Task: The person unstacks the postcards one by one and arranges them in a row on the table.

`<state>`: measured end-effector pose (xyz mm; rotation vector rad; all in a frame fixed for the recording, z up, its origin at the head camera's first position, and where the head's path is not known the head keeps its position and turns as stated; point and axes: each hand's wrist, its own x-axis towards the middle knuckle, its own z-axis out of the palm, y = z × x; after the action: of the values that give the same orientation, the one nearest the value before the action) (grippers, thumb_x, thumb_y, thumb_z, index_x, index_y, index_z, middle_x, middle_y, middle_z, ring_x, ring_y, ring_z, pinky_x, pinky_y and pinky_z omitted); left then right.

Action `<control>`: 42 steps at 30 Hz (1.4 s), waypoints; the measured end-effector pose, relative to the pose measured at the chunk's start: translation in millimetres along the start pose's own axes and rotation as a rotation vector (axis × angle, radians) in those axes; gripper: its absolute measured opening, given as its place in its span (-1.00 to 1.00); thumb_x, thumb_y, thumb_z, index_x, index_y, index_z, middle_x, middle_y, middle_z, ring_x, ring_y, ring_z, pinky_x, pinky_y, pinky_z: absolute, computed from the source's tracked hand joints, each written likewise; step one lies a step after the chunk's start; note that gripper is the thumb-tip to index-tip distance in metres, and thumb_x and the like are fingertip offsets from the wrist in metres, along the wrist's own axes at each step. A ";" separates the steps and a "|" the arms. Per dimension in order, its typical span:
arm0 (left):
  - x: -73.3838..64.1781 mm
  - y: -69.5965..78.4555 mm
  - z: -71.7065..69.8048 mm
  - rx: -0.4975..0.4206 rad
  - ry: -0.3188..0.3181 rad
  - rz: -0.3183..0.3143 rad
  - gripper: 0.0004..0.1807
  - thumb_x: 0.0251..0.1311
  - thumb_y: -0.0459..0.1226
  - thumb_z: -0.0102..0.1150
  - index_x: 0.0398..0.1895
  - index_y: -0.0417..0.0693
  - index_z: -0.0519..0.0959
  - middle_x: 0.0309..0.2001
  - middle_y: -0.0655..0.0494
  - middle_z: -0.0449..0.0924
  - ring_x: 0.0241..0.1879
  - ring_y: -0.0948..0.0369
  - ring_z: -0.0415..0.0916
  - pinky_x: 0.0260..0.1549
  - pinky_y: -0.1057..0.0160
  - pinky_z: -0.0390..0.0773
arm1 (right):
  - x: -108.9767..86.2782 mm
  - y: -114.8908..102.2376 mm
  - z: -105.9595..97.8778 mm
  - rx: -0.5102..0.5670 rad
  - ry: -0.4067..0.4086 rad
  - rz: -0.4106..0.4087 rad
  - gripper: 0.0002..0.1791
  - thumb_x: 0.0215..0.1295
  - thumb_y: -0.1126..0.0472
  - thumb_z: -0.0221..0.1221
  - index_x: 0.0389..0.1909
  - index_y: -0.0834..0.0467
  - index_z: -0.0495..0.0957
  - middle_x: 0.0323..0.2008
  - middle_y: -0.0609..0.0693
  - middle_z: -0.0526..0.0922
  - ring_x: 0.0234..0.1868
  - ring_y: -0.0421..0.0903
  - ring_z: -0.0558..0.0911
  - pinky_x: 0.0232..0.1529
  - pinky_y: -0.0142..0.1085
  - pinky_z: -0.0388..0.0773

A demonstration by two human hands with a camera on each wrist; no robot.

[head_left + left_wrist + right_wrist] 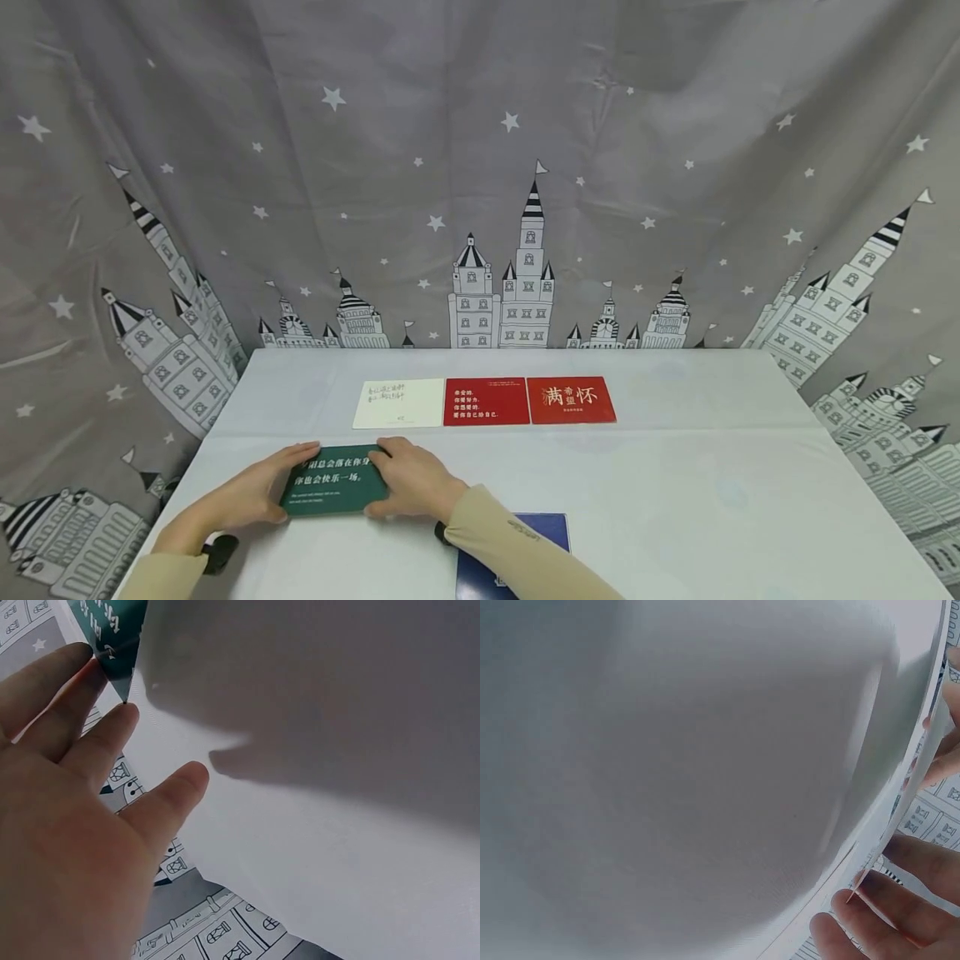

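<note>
A green card (330, 492) with white printed writing is held by both hands above the left part of the white table. At its left edge, my left hand (251, 492) grips it between thumb and fingers. The right hand (416, 479) holds the opposite end, fingers on the top edge and thumb low. In the left wrist view, a corner of the green card (112, 637) meets the fingertips of the left hand (67, 825). The right wrist view shows the right hand (900, 922) at a thin, pale edge, with part of the left hand beyond.
Farther back on the table (675, 483) lie a cream card (397, 412) with handwriting and two red cards, one with lines of text (487, 396), one with large characters (570, 404). A blue card (480, 571) lies partly behind the right forearm. A grey castle-print curtain (420, 100) hangs behind.
</note>
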<state>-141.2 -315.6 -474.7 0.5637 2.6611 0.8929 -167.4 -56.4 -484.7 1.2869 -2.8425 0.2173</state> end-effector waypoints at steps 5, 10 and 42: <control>5.4 -2.5 -0.4 0.012 0.009 -0.027 0.06 -0.54 -0.45 0.38 0.28 -0.29 0.16 0.27 -0.34 0.05 0.22 -0.33 -0.07 0.06 -0.31 0.02 | 3.6 0.7 -0.1 0.008 -0.010 0.008 -0.17 -0.05 -0.31 0.17 0.19 0.11 0.35 0.18 0.00 0.32 0.19 -0.19 0.28 0.12 -0.46 0.26; 9.2 -4.4 -0.8 0.005 0.019 -0.071 0.09 -0.60 -0.45 0.40 0.27 -0.27 0.18 0.28 -0.33 0.03 0.23 -0.34 -0.12 0.07 -0.33 -0.05 | 7.1 -0.1 -0.3 0.008 -0.020 0.015 -0.18 -0.04 -0.29 0.18 0.18 0.13 0.36 0.17 0.01 0.34 0.18 -0.19 0.29 0.10 -0.45 0.28; 10.0 -11.1 -5.7 0.089 -0.012 -0.033 0.03 -0.53 -0.53 0.36 0.25 -0.38 0.15 0.23 -0.40 0.08 0.18 -0.32 0.02 0.08 -0.25 0.08 | 22.0 -7.4 9.0 -0.099 -0.090 0.047 -0.20 0.00 -0.32 0.12 0.21 0.06 0.34 0.21 -0.05 0.31 0.21 -0.17 0.26 0.16 -0.39 0.22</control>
<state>-155.2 -322.2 -478.6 0.5418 2.7017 0.7621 -176.1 -78.8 -491.2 1.2435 -2.9183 0.0197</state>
